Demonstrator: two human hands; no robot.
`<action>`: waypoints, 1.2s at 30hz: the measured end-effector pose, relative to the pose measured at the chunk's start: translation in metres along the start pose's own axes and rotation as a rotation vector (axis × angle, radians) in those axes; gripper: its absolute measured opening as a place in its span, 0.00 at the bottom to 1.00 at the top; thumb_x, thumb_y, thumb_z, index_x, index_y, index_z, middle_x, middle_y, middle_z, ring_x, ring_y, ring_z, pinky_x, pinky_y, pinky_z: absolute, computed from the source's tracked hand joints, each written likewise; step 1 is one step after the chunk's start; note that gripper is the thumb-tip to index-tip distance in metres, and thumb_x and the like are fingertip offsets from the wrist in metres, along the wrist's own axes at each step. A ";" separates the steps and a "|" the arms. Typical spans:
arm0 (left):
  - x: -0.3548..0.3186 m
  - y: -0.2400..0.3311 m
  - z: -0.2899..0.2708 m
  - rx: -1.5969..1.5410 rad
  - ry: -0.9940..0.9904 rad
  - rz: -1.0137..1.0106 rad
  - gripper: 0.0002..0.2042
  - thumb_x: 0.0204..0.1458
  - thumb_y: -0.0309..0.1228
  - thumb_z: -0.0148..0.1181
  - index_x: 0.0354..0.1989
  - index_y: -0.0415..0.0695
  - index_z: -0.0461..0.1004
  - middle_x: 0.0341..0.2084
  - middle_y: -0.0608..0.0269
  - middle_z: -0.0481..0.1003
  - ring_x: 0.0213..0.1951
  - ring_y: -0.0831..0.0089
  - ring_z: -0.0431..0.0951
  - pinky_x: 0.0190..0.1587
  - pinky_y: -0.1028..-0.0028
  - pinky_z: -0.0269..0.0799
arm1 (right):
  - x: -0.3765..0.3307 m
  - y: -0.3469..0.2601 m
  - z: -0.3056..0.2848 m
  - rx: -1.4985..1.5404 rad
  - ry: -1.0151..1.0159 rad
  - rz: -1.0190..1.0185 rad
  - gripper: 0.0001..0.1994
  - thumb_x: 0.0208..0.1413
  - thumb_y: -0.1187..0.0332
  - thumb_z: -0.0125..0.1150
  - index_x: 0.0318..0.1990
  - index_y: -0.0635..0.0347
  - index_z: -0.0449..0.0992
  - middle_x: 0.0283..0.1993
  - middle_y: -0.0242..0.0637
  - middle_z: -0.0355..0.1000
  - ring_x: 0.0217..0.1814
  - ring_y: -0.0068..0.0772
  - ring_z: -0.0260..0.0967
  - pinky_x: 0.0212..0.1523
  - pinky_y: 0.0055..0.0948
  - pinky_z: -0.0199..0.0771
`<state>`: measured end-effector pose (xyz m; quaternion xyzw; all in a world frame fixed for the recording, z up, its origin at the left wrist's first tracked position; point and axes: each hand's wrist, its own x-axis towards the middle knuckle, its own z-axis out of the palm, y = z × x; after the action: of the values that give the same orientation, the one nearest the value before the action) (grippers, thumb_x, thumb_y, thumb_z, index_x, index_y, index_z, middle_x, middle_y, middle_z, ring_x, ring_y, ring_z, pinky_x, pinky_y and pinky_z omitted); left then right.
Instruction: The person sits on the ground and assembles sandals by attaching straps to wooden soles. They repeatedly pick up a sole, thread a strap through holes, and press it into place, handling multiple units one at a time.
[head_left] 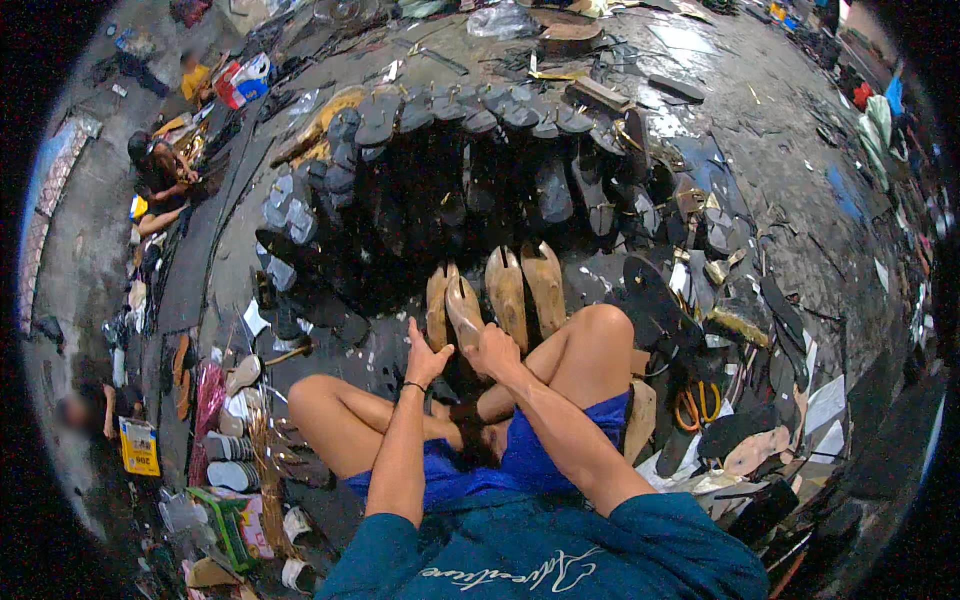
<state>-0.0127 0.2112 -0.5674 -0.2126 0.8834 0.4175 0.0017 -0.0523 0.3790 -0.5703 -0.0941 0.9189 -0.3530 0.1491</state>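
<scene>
I sit cross-legged on the floor with several tan wooden shoe lasts (520, 285) standing in front of my knees. My right hand (494, 351) grips one tan last (462, 308) by its lower end. My left hand (424, 357) is next to it with fingers apart, thumb up, touching or nearly touching the same last. A dark band circles my left wrist. Rows of dark sandal soles (450, 170) fan out in an arc beyond the lasts.
Orange-handled scissors (690, 405) lie by my right knee among black soles and paper patterns (750, 450). A hammer (290, 352) lies to the left. Other people sit at the far left (160, 170). Scraps and tools litter the wet grey floor.
</scene>
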 end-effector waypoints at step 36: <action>-0.146 0.177 -0.114 -0.392 0.091 0.144 0.16 0.51 0.27 0.60 0.47 0.36 0.69 0.30 0.56 0.78 0.33 0.74 0.78 0.38 0.74 0.73 | -0.140 -0.121 -0.156 0.544 0.210 -0.388 0.18 0.49 0.70 0.66 0.47 0.63 0.70 0.42 0.48 0.70 0.43 0.45 0.71 0.41 0.36 0.73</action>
<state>0.0732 0.2813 -0.3365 -0.1637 0.7975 0.5703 -0.1093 0.0341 0.4262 -0.3486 -0.1871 0.7664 -0.6145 0.0035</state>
